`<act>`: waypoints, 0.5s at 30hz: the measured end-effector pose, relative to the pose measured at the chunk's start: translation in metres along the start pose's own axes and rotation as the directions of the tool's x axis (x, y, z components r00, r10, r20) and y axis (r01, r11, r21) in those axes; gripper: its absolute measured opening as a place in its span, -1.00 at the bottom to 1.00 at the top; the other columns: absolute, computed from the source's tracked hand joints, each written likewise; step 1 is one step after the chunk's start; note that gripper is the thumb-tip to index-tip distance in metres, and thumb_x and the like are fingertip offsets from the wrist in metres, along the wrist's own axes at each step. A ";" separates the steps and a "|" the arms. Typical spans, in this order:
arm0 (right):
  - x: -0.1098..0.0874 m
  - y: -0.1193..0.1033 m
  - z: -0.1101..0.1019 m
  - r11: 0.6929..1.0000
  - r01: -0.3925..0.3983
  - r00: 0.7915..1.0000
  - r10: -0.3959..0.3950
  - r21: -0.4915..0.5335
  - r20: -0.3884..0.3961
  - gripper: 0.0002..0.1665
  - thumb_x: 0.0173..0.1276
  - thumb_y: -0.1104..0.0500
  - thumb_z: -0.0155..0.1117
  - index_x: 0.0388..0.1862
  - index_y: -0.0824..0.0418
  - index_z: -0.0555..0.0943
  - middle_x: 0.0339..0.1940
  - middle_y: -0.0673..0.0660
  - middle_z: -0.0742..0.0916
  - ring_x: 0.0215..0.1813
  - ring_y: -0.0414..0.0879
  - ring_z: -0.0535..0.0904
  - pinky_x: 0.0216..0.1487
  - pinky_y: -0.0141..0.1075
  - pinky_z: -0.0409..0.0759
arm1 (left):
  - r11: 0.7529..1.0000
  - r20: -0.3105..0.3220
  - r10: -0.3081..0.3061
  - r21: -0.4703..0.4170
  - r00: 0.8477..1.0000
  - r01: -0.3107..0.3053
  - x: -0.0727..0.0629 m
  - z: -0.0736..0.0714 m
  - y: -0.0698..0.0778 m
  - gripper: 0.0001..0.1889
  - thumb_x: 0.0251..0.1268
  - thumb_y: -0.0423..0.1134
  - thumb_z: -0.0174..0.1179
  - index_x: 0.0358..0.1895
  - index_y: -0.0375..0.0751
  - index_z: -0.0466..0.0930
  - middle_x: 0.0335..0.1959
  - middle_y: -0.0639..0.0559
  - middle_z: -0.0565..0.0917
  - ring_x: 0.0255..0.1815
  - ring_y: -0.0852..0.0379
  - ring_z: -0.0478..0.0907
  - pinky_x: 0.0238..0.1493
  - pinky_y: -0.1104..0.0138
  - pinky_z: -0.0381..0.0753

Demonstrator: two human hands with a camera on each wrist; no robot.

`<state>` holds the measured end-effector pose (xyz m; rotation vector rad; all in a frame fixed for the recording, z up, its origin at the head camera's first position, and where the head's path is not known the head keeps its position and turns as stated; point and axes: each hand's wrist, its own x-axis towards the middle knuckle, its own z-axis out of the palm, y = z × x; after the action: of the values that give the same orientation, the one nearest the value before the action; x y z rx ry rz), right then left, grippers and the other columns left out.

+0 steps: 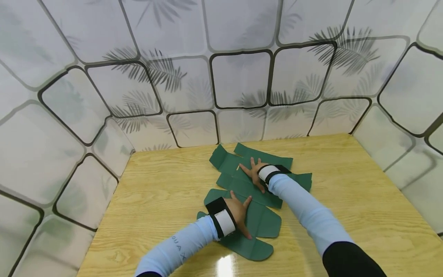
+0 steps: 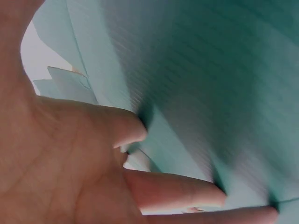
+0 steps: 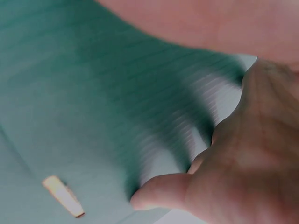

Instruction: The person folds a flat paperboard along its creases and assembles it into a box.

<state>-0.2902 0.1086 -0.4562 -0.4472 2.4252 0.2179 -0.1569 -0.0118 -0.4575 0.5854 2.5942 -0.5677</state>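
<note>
A flattened green cardboard box [image 1: 264, 223] with several flaps and crease lines lies unfolded on the wooden table. My left hand [image 1: 238, 211] rests on its near part with the fingers spread. Farther off, my right hand [image 1: 255, 173] spreads its fingers across the back panels. In the left wrist view, fingertips touch the ribbed green cardboard [image 2: 187, 70], and nothing is gripped. A small slot [image 3: 64, 196] in the cardboard shows beside the right fingertips in the right wrist view. Parts of the panels are hidden beneath both hands and the right forearm.
The light wooden table [image 1: 162, 192] extends on both sides of the cardboard. Behind it and at the sides hang pale curtains [image 1: 242, 80] with dark rounded outlines and leaf prints. A bright light reflection [image 1: 225, 265] lies on the table's near part.
</note>
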 end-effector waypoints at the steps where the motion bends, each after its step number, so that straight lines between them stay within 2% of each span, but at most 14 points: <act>1: 0.001 -0.001 0.000 1.000 0.008 1.000 -0.008 0.000 0.000 0.54 -0.06 0.19 0.63 0.60 -0.13 -0.32 0.58 0.33 -0.24 0.55 0.39 -0.29 0.22 0.06 0.50 | 1.000 0.005 -0.006 0.014 1.000 0.006 0.000 0.000 0.002 0.36 -0.48 0.69 0.21 0.56 0.30 -0.17 0.43 -0.39 0.22 0.14 -0.17 0.57 0.09 0.06 0.57; 4: 0.003 -0.004 -0.001 0.999 0.029 1.000 -0.029 -0.014 -0.002 0.55 -0.07 0.22 0.62 0.60 -0.14 -0.33 0.58 0.33 -0.26 0.55 0.38 -0.31 0.14 0.01 0.56 | 0.998 0.013 -0.029 0.048 1.000 0.028 -0.001 -0.002 0.008 0.37 -0.47 0.73 0.14 0.57 0.27 -0.18 0.40 -0.38 0.28 0.06 -0.10 0.61 -0.01 0.11 0.61; 6: 0.004 -0.004 -0.002 0.999 0.037 0.999 -0.037 -0.026 -0.002 0.55 -0.07 0.23 0.62 0.60 -0.15 -0.32 0.58 0.32 -0.27 0.56 0.38 -0.32 0.06 -0.04 0.61 | 0.997 0.025 -0.047 0.061 0.999 0.046 -0.001 -0.003 0.012 0.36 -0.46 0.74 0.12 0.57 0.26 -0.19 0.39 -0.37 0.30 0.09 -0.08 0.61 -0.02 0.14 0.62; 11: 0.005 -0.003 -0.001 0.998 0.054 0.999 -0.054 -0.026 0.000 0.52 -0.03 0.29 0.58 0.59 -0.18 -0.32 0.58 0.28 -0.30 0.56 0.35 -0.36 -0.09 -0.12 0.66 | 0.995 0.060 -0.092 0.036 0.994 0.090 0.001 -0.012 0.022 0.37 -0.48 0.72 0.16 0.56 0.27 -0.17 0.41 -0.34 0.28 0.28 -0.10 0.46 0.05 0.15 0.60; 15: 0.005 -0.004 -0.003 0.995 0.070 0.997 -0.071 -0.064 -0.005 0.47 0.02 0.29 0.55 0.60 -0.16 -0.30 0.58 0.30 -0.27 0.56 0.36 -0.33 -0.04 -0.10 0.66 | 0.995 0.096 -0.098 0.014 0.991 0.097 0.001 -0.018 0.026 0.36 -0.43 0.71 0.15 0.57 0.22 -0.19 0.44 -0.26 0.27 0.41 -0.13 0.30 0.18 0.16 0.52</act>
<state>-0.2947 0.1029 -0.4572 -0.5622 2.4104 0.2639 -0.1509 0.0183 -0.4509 0.4252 2.5401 -0.6236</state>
